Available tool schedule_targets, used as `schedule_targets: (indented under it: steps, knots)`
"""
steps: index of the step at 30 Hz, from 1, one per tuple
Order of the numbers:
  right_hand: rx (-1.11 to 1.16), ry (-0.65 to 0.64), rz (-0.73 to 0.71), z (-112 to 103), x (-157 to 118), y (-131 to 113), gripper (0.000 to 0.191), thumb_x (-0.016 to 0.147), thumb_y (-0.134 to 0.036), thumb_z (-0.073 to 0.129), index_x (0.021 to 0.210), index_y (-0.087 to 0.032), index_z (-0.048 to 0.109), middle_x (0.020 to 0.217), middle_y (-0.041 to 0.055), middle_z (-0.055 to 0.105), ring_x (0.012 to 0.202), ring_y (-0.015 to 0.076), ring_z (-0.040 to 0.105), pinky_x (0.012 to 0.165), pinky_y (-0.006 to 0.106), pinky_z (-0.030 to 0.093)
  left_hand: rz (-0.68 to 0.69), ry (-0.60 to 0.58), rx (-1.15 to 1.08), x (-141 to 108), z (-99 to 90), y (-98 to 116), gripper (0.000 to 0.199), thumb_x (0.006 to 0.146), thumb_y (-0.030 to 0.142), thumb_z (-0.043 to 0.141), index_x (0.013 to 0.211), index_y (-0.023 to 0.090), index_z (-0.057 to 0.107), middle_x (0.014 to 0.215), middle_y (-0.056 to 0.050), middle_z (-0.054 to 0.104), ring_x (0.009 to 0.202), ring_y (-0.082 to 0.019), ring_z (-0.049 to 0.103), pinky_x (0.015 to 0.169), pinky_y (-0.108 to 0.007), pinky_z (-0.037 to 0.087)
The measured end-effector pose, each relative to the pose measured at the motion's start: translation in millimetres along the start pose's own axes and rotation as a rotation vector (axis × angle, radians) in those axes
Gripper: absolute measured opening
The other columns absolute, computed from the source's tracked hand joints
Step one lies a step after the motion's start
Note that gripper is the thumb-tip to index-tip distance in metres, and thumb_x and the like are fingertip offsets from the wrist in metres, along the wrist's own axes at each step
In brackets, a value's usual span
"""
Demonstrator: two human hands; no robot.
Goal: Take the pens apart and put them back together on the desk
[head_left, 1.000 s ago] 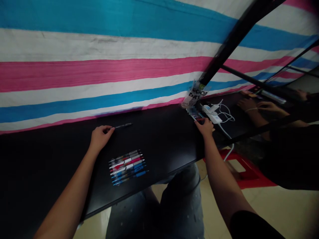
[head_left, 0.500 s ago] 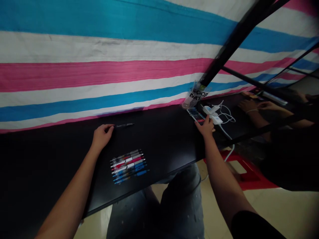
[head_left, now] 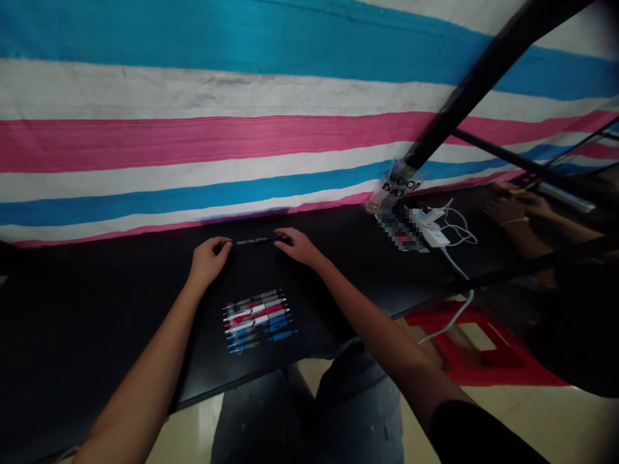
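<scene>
A black pen [head_left: 252, 241] lies crosswise on the black table near its back edge. My left hand [head_left: 209, 259] is at the pen's left end, thumb and forefinger closed at its tip. Just off the pen's right end is my right hand [head_left: 298, 246], thumb and fingers apart with nothing between them. Nearer to me, several pens [head_left: 258, 321] lie side by side in a close row. Their colours run from black and grey at the back through white and red to blue at the front.
To the right are a blurred-out phone [head_left: 399, 231], a clear plastic cup [head_left: 382, 193] with lettering and a white power strip [head_left: 435, 237] with cables. A black frame post [head_left: 449, 119] slants up there. Another person's hands [head_left: 512, 209] work beyond it, above a red stool [head_left: 493, 367].
My right hand has left the phone and moved left across the table to the black pen's right end. My left hand stays at the pen's left end. The view has shifted slightly.
</scene>
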State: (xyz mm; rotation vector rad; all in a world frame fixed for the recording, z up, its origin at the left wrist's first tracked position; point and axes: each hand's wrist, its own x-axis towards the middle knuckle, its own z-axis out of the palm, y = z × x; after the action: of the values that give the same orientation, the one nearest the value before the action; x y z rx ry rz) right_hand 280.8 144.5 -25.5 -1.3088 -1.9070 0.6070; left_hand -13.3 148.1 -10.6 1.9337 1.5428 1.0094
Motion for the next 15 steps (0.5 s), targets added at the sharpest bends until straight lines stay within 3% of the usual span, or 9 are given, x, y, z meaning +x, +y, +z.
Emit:
schedule_targets:
  steps: [4, 8, 11, 15]
  knots:
    - [0.066, -0.14, -0.055, 39, 24, -29, 0.024, 0.089, -0.022, 0.069, 0.112, -0.019, 0.075, 0.106, 0.0074, 0.074, 0.093, 0.0179, 0.064, 0.088, 0.034, 0.049, -0.129, 0.058, -0.402, -1, -0.3, 8, 0.034, 0.083, 0.046, 0.066, 0.095, 0.015, 0.073, 0.08, -0.005, 0.072, 0.075, -0.019, 0.066, 0.071, -0.029, 0.05]
    - [0.133, -0.064, -0.04, 54, 25, -34, 0.017, 0.087, -0.018, 0.069, 0.102, -0.02, 0.078, 0.096, 0.0047, 0.073, 0.086, 0.0171, 0.061, 0.083, 0.033, 0.047, -0.235, 0.104, -0.84, -3, 2.7, 18, 0.032, 0.078, 0.042, 0.076, 0.093, 0.015, 0.07, 0.073, -0.002, 0.066, 0.065, -0.013, 0.062, 0.059, -0.022, 0.046]
    - [0.18, -0.029, -0.063, 57, 19, -31, 0.015, 0.087, -0.021, 0.07, 0.1, -0.021, 0.078, 0.092, 0.0034, 0.071, 0.083, 0.0168, 0.061, 0.08, 0.031, 0.047, -0.31, 0.126, -1.038, -5, 5.6, 25, 0.029, 0.077, 0.04, 0.078, 0.088, 0.018, 0.064, 0.093, -0.005, 0.072, 0.068, -0.012, 0.066, 0.056, -0.02, 0.046]
    - [0.251, -0.006, -0.069, 57, 16, -32, 0.017, 0.09, -0.027, 0.068, 0.101, -0.021, 0.077, 0.093, 0.0038, 0.071, 0.08, 0.0163, 0.061, 0.078, 0.03, 0.048, -0.43, -0.038, -1.229, -9, 5.5, 34, 0.038, 0.09, 0.054, 0.059, 0.096, 0.017, 0.066, 0.11, -0.013, 0.074, 0.08, -0.017, 0.071, 0.064, -0.025, 0.055]
